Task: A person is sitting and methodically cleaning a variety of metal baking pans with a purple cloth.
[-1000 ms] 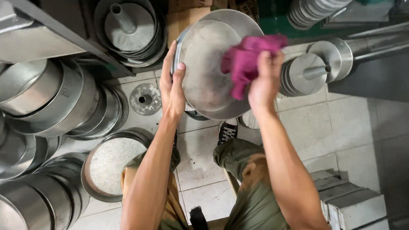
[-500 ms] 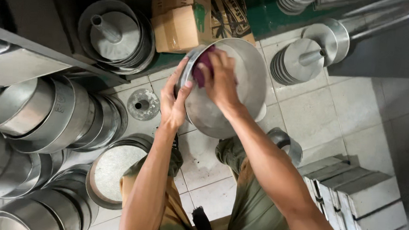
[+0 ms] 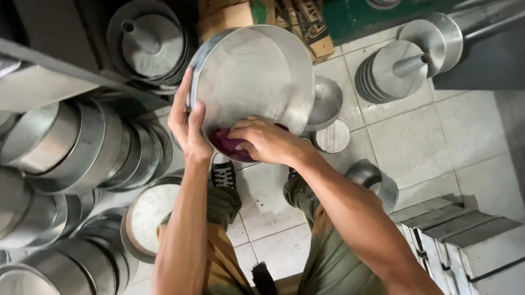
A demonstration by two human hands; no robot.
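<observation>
Left hand [image 3: 190, 126] fingers wrapped on the rim of the round metal pan [image 3: 251, 81] at frame center, right hand [image 3: 263, 141] fingers closed on a purple cloth [image 3: 227, 144] against its lower inside.

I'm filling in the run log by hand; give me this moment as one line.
left hand: grips rim of round metal pan | right hand: presses purple cloth inside pan | pan: tilted, above tiled floor

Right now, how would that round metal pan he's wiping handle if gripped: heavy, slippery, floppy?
The round metal pan looks thin-walled, so probably light and stiff. Its smooth sheen suggests a slippery rim; the left hand grips the edge while the right hand presses a purple cloth.
</observation>
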